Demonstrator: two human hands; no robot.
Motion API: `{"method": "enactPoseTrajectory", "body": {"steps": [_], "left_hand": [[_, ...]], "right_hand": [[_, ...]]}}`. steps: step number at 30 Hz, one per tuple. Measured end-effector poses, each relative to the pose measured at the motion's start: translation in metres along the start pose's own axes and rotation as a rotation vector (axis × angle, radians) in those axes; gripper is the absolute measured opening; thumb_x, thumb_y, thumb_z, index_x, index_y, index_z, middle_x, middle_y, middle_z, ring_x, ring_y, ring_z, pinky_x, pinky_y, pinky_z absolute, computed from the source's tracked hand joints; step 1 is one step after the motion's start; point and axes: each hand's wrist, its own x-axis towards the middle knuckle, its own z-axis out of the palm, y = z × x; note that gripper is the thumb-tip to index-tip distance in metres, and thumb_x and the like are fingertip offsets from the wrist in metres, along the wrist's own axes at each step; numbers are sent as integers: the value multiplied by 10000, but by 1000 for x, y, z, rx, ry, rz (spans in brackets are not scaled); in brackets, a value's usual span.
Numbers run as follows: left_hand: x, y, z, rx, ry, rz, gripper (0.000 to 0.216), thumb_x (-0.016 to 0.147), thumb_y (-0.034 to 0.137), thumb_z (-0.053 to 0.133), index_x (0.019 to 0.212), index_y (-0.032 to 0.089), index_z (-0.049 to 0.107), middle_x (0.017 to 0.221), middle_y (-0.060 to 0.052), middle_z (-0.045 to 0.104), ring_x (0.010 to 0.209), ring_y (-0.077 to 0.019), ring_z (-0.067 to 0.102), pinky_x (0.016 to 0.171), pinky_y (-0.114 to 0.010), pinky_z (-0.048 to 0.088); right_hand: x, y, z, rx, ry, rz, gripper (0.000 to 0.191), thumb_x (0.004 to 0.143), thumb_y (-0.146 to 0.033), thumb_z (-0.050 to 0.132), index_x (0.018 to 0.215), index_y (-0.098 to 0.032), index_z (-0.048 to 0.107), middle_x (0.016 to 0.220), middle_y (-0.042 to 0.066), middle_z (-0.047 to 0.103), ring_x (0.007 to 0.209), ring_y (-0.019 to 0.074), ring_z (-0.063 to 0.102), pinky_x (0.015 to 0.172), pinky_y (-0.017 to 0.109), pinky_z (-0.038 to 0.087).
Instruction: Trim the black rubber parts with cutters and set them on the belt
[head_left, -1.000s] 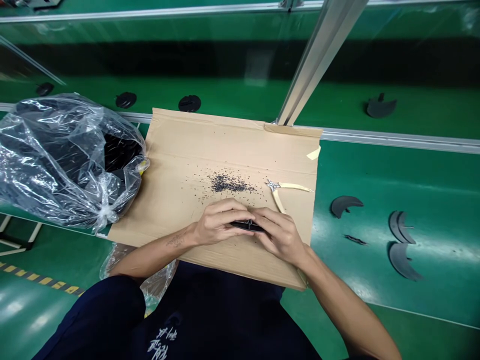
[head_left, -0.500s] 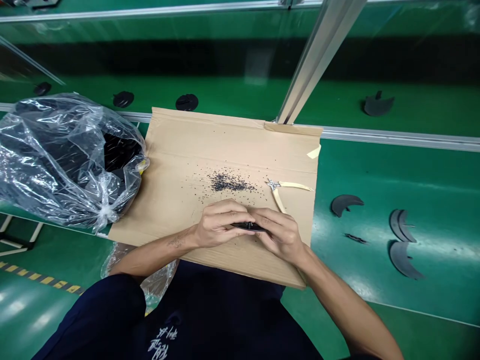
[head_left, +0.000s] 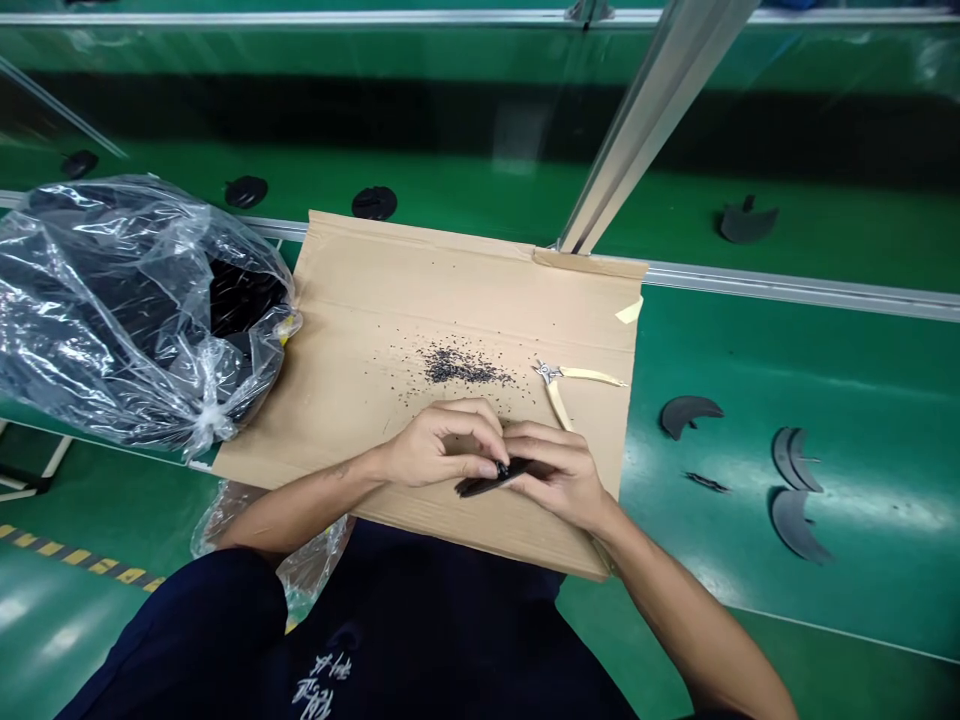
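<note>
Between my hands, above the near part of the cardboard sheet [head_left: 360,300], is a thin black plastic part [head_left: 480,486], tilted. My right hand [head_left: 559,470] grips its right side, fingers on top and thumb side below. With thumb and fingertips, my left hand [head_left: 442,445] pinches a small raised piece on the part's upper face. The fingers partly hide that piece. Beyond the hands lies a scatter of small black bits [head_left: 461,365]. Cutting pliers [head_left: 555,375] with cream handles rest spread apart on the cardboard, beside my right hand.
A clear plastic bag [head_left: 150,320] of black parts stands at the left. Several dark curved pieces [head_left: 796,520] lie on the green table at the right. A metal post [head_left: 652,130] rises behind the cardboard, and round black parts [head_left: 373,203] lie beyond its back edge.
The black part has tipped, showing more of its upper face. My left hand has left its left edge and now pinches the raised piece at the middle.
</note>
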Motion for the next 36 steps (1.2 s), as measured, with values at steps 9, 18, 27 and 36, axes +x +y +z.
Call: {"method": "enactPoseTrajectory", "body": {"steps": [9, 18, 27, 36], "left_hand": [[-2, -3, 3, -92, -36, -1, 110, 879, 256, 762, 859, 148, 749, 789, -58, 709, 737, -125, 684, 691, -242, 580], [1, -1, 4, -106, -78, -99, 97, 868, 260, 769, 867, 163, 777, 829, -66, 751, 775, -134, 711, 765, -272, 595], [0, 1, 0, -282, -45, -190, 108, 827, 261, 805, 813, 158, 777, 840, -71, 779, 769, -131, 725, 752, -255, 583], [-1, 4, 2, -263, -37, -230, 76, 856, 229, 764, 868, 156, 779, 846, -55, 769, 749, -127, 718, 693, -244, 585]], "right_hand": [[-3, 5, -5, -96, 33, -158, 112, 951, -258, 675, 975, -173, 744, 832, 70, 707, 783, 172, 688, 703, 335, 605], [1, 2, -13, -87, -31, -144, 131, 947, -274, 678, 932, -170, 756, 821, 79, 714, 749, 172, 684, 701, 344, 607], [4, -11, -4, -100, 13, 4, 170, 927, -318, 705, 859, -174, 764, 766, 83, 712, 677, 179, 673, 616, 328, 587], [3, -23, -15, -283, -27, 49, 132, 924, -286, 704, 948, -188, 788, 861, 91, 753, 734, 190, 719, 657, 322, 616]]}}
